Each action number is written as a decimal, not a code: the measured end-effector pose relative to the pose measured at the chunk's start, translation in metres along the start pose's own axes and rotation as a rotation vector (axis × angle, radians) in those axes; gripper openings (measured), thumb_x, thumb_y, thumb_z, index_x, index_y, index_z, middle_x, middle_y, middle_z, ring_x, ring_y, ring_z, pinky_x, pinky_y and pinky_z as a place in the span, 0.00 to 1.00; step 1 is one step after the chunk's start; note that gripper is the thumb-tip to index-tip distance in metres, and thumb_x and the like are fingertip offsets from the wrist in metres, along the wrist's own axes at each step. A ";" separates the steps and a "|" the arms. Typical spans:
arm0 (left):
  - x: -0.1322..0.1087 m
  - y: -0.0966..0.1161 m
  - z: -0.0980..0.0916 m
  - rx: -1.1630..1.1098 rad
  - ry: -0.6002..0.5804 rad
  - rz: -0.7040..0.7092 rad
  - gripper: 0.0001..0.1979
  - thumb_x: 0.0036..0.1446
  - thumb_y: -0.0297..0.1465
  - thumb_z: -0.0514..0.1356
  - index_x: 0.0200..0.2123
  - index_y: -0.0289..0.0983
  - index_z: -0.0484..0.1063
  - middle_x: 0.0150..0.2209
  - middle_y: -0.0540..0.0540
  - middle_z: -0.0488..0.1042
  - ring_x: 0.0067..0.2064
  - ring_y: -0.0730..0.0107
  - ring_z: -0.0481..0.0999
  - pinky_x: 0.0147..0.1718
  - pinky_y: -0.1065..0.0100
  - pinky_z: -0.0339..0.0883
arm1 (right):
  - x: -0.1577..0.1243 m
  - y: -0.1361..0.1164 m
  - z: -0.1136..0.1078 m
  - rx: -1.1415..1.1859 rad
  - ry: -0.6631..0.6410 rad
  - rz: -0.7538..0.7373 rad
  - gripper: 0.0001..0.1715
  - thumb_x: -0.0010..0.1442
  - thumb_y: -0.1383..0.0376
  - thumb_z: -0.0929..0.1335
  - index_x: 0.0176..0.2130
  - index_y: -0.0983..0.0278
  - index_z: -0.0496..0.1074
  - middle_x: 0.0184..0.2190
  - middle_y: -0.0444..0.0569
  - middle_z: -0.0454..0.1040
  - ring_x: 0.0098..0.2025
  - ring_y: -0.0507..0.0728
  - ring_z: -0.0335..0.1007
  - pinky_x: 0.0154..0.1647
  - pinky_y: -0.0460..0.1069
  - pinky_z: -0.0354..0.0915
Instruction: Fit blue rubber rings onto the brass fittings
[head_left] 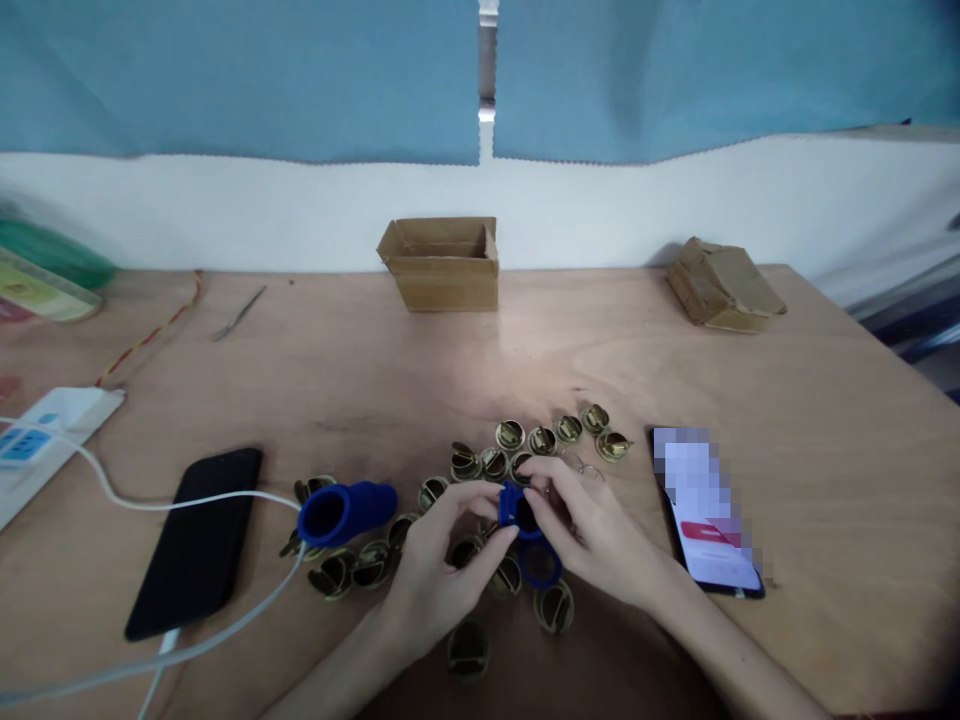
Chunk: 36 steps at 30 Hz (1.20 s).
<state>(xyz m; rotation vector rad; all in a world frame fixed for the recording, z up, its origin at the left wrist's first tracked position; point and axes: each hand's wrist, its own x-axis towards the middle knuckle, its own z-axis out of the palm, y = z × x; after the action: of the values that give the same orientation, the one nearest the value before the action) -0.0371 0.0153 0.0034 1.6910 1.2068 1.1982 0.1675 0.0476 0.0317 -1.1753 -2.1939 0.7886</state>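
Between my hands is a small blue ring-shaped part (513,505), gripped from both sides. My left hand (450,550) pinches it with thumb and fingertips. The fingers of my right hand (589,515) close on its other side. Just below it a blue ring (541,565) shows; whether the two are joined I cannot tell. Several round brass-coloured metal pieces with upright flaps lie around and under my hands, such as one metal piece (554,606) near the front. Left of my left hand, a blue tube-like piece (349,512) lies on its side among more of them.
A black phone (196,540) lies at left with a white cable (225,640) and a power strip (52,440). At right is a lit phone (705,510). An open cardboard box (450,283), a crumpled box (724,285) and tweezers (241,312) are farther back.
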 end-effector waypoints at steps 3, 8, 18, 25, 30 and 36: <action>-0.001 0.001 0.001 -0.037 -0.028 -0.012 0.17 0.61 0.23 0.64 0.51 0.43 0.71 0.38 0.51 0.81 0.40 0.73 0.84 0.43 0.74 0.79 | 0.001 -0.002 -0.005 0.053 -0.042 0.003 0.08 0.71 0.68 0.61 0.46 0.61 0.68 0.37 0.46 0.75 0.35 0.54 0.73 0.35 0.50 0.67; 0.004 0.008 -0.002 -0.178 -0.045 -0.119 0.16 0.57 0.23 0.67 0.46 0.43 0.73 0.35 0.53 0.83 0.37 0.74 0.84 0.41 0.77 0.78 | 0.001 -0.010 -0.015 0.106 -0.088 -0.046 0.18 0.59 0.69 0.68 0.50 0.60 0.66 0.45 0.50 0.71 0.43 0.57 0.72 0.41 0.52 0.71; 0.012 0.006 -0.009 -0.475 -0.080 -0.452 0.10 0.51 0.29 0.72 0.35 0.38 0.75 0.32 0.48 0.84 0.36 0.70 0.84 0.38 0.75 0.76 | -0.001 -0.010 -0.004 -0.030 -0.032 -0.156 0.20 0.63 0.63 0.71 0.53 0.62 0.66 0.45 0.51 0.75 0.42 0.59 0.75 0.39 0.53 0.72; 0.014 0.007 -0.006 -0.422 -0.042 -0.415 0.07 0.53 0.28 0.70 0.35 0.38 0.76 0.31 0.49 0.83 0.33 0.70 0.84 0.35 0.75 0.76 | 0.000 -0.010 -0.009 -0.075 0.003 -0.174 0.15 0.64 0.63 0.70 0.50 0.63 0.69 0.42 0.51 0.79 0.40 0.58 0.77 0.39 0.53 0.72; 0.015 0.008 -0.004 -0.324 0.000 -0.328 0.02 0.60 0.29 0.65 0.37 0.39 0.78 0.33 0.49 0.84 0.34 0.71 0.84 0.33 0.75 0.76 | -0.001 -0.005 -0.014 -0.137 -0.065 -0.101 0.16 0.65 0.60 0.70 0.51 0.62 0.71 0.47 0.53 0.80 0.47 0.62 0.78 0.50 0.59 0.72; 0.011 0.005 -0.006 -0.033 0.041 -0.213 0.06 0.65 0.29 0.60 0.38 0.40 0.78 0.36 0.49 0.83 0.38 0.70 0.82 0.36 0.74 0.74 | 0.000 -0.003 -0.020 -0.200 -0.121 -0.087 0.18 0.63 0.60 0.73 0.52 0.63 0.72 0.50 0.55 0.77 0.53 0.65 0.75 0.58 0.63 0.69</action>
<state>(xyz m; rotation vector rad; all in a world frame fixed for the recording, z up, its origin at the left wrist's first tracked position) -0.0398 0.0251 0.0124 1.4787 1.3483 1.1201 0.1800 0.0509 0.0474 -1.1424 -2.4534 0.6307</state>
